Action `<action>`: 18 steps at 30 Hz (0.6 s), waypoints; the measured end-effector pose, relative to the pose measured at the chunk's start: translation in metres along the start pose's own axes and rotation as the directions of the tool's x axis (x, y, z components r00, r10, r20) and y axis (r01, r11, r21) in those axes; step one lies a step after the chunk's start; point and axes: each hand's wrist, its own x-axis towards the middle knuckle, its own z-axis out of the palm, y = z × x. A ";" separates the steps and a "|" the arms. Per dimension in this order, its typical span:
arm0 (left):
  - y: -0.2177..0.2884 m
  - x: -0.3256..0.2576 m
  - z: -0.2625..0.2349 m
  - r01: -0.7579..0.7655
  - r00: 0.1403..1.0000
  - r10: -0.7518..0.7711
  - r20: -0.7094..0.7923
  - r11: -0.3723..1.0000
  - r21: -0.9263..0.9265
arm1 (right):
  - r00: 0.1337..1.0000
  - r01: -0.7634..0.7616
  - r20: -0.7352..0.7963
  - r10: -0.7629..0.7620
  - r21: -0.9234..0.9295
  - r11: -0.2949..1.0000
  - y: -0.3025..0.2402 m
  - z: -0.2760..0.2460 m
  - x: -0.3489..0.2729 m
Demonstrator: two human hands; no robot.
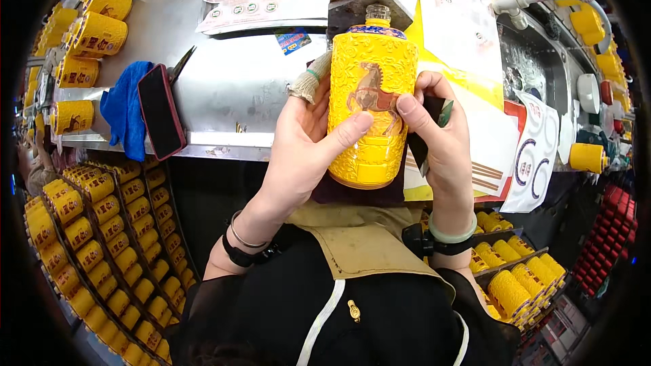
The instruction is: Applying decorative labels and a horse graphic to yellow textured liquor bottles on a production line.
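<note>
Right now, both hands are closed around a yellow bottle (373,105), held in front of the person's body at the near edge of the tabletop (224,85), its clear neck (378,13) pointing away. The fingers of the left hand (291,152) are spread about as wide as the bottle: the thumb lies across the front, low on the left, while the others reach along the left side and partly behind it. A knitted cover (310,83) with a green band sheathes one of them. The right hand (444,139) grips the opposite side — its thumb presses beside the brown horse relief (371,88), with a bent finger just above it. A dark flat piece (434,106) sits inside that same grasp, between thumb and palm; its exact kind I cannot tell. Whether the bottle's base rests on anything is also unclear. Leftward lie a phone (161,112) and a blue cloth (124,112).
</note>
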 end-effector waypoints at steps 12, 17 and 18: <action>-0.006 0.000 -0.003 0.006 0.999 -0.014 -0.046 0.985 -0.170 | 1.000 -0.017 -0.007 0.017 -0.032 0.999 -0.003 0.001 0.000; -0.007 -0.001 -0.002 -0.005 0.998 -0.002 -0.058 0.993 -0.119 | 1.000 -0.018 -0.018 0.017 -0.054 0.998 -0.003 0.000 0.000; -0.008 0.000 -0.002 -0.016 0.998 0.009 -0.059 0.993 -0.118 | 1.000 -0.024 -0.015 0.023 -0.045 0.999 -0.003 0.000 0.000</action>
